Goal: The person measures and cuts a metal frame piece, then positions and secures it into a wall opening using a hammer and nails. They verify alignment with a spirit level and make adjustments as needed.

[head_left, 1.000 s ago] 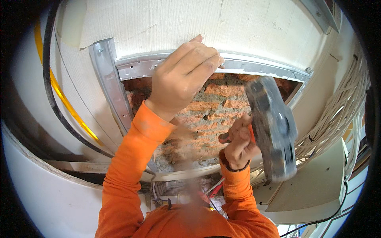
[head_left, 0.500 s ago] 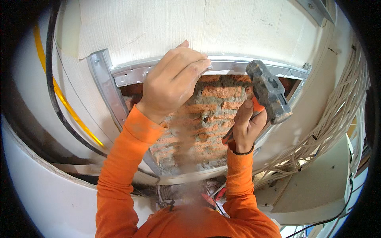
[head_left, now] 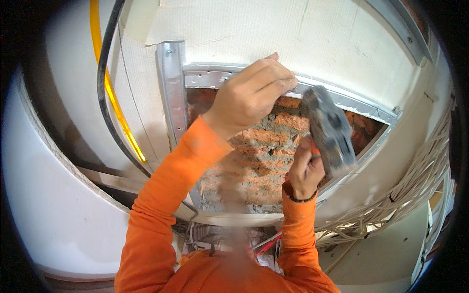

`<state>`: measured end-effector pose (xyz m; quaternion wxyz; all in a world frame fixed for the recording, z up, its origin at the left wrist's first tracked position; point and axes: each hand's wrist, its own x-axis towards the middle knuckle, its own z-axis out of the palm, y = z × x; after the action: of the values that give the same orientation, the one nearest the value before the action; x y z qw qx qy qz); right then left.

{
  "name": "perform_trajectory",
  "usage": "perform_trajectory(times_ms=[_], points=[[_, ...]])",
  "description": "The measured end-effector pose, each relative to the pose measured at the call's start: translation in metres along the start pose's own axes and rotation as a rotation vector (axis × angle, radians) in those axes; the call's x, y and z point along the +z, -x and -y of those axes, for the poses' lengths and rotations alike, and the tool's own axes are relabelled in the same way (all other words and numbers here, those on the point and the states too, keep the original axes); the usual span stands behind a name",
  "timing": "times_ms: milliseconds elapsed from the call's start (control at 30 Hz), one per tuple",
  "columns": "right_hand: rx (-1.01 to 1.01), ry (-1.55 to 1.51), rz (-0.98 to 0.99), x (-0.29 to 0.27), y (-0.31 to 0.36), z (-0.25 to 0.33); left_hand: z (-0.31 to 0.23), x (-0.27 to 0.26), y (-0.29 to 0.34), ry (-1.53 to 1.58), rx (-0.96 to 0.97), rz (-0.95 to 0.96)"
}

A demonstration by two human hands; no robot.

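Observation:
My left hand (head_left: pixel 251 97) is closed, its fingertips pinched together against the horizontal metal profile (head_left: pixel 207 77). Whatever they hold, if anything, is too small or hidden to make out. In my right hand (head_left: pixel 305 168) is a club hammer, gripped by its red and dark handle. The heavy dark hammer head (head_left: pixel 328 132), blurred by motion, is just right of my left fingertips and in front of the profile's right part. Rough brickwork with grey mortar (head_left: pixel 264 139) shows in the framed opening behind both hands.
An upright metal profile (head_left: pixel 172 93) borders the opening at left. A black cable (head_left: pixel 101 78) and a yellow strip (head_left: pixel 115 102) run down further left. Bundled pale cables (head_left: pixel 415 180) hang at right. A whitish panel (head_left: pixel 254 29) covers the area above the profile.
The scene has shifted rightward in view. The hammer head has come closer to my left fingertips and is now blurred. My left hand keeps its place on the profile.

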<state>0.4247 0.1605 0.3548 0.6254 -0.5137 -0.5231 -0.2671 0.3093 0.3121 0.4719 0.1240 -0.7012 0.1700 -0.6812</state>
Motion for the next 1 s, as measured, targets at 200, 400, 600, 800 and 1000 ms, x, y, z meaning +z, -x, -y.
perform_trajectory(times_ms=[200, 400, 600, 800, 1000], points=[[0.013, 0.030, 0.101, 0.004, -0.011, 0.010, -0.002, -0.005, 0.000, -0.039, 0.001, 0.032], [0.059, 0.124, -0.112, -0.029, -0.015, -0.004, -0.004, -0.004, 0.000, -0.003, -0.006, 0.090], [0.117, 0.261, -0.114, -0.069, -0.071, -0.033, -0.002, -0.014, -0.002, -0.127, 0.041, 0.222], [0.123, 0.192, -0.166, -0.085, -0.092, -0.050, -0.002, -0.011, -0.003, -0.154, 0.050, 0.252], [-0.063, 0.215, -0.135, -0.091, -0.108, -0.086, -0.004, -0.008, -0.003, -0.191, 0.036, 0.270]])
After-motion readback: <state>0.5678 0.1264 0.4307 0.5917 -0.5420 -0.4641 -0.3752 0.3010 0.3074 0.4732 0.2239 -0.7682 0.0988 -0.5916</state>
